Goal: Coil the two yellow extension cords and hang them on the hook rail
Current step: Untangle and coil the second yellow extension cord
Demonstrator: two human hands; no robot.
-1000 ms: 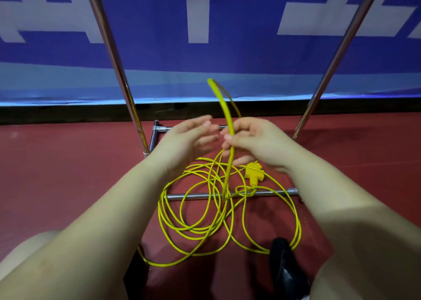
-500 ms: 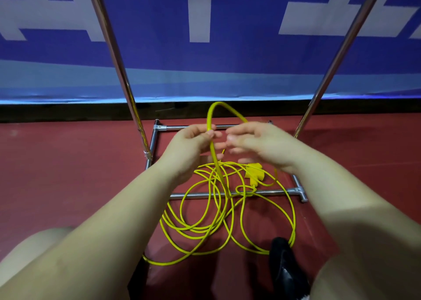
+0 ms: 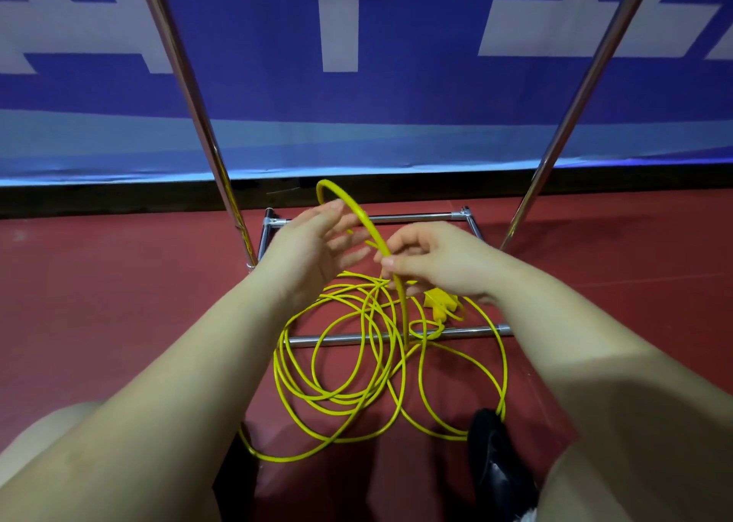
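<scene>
Fingers of the left hand (image 3: 313, 251) have let go since half a second ago: they were pinched on the thin glossy yellow extension cord (image 3: 341, 378) then, and now they lie spread and straight, palm turned right, with the arch of cord passing just behind the fingertips. The right hand (image 3: 440, 261) keeps its pinch on the cord between thumb and forefinger, and the raised loop has widened and swung left, its top now above the left hand. The rest of the cord stays in loose overlapping rings on the smooth dull-red floor (image 3: 119, 303), draped over the front bar of the polished chrome tube rack base (image 3: 337, 339). A moulded yellow plug block (image 3: 438, 303) lies just under the right wrist. Two slanted chrome poles (image 3: 198, 124) rise from the base. Behind hangs a blue fabric banner (image 3: 377, 117) with large white blocky shapes, cropped and unreadable. A black shoe (image 3: 496, 466) rests near the cord's lower right loop.
</scene>
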